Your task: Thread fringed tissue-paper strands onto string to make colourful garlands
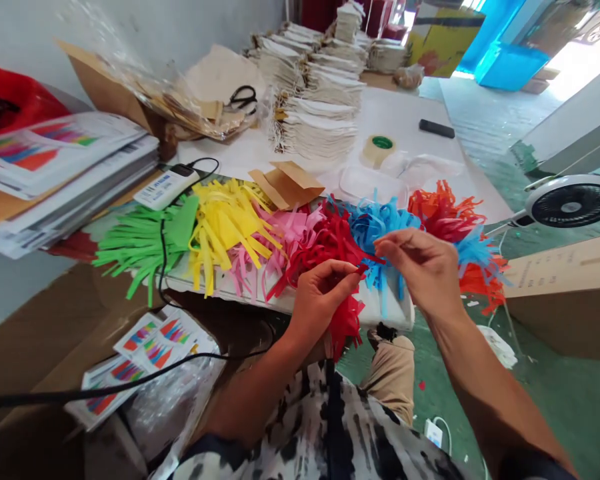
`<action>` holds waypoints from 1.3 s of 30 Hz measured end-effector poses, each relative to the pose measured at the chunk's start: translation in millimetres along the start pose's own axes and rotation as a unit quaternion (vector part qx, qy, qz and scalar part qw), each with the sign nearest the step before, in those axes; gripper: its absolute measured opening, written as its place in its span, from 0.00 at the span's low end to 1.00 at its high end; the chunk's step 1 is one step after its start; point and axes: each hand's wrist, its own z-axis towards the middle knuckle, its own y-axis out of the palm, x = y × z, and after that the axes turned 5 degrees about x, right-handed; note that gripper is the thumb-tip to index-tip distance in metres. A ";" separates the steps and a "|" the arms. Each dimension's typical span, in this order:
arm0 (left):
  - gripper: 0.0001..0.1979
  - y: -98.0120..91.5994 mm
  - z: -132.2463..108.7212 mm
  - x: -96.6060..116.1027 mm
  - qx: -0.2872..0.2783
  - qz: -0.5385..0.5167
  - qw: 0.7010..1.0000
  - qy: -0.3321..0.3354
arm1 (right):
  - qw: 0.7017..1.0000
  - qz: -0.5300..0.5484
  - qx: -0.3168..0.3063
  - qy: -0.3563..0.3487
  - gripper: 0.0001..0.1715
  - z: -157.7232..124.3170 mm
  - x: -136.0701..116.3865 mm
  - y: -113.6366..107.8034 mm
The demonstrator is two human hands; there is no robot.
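Note:
My left hand (pixel 327 288) pinches the end of a red paper strip (pixel 363 268), with a red tassel hanging below it. To its right, my right hand (pixel 420 263) is closed, thumb against fingertips, in front of the blue fringe (pixel 380 220); what it holds is too small to make out. Along the table edge lie fringed bunches: green (pixel 140 240), yellow (pixel 225 227), pink (pixel 300 233), red (pixel 330 240), blue and orange-red (pixel 445 210).
Behind the bunches are a brown paper piece (pixel 287 183), a tape roll (pixel 379 150), stacked bundles (pixel 320 113), scissors (pixel 243 99) and a black phone-like object (pixel 437 129). A fan (pixel 575 203) and carton (pixel 565 293) stand right. A black cable (pixel 130 385) crosses the lower left.

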 end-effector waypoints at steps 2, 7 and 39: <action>0.11 6.0 -8.0 6.3 -0.008 0.013 1.000 0.016 | 1.000 0.027 -0.009 0.001 0.07 -26.8 -4.6 -3.5; 0.10 18.2 -29.4 16.5 -0.039 0.033 0.998 0.036 | 0.999 0.045 0.001 -0.013 0.06 -51.9 -10.5 -13.8; 0.16 42.3 -71.4 8.3 -0.063 0.000 0.997 0.042 | 0.997 0.011 0.077 -0.002 0.11 -117.6 -23.7 -33.3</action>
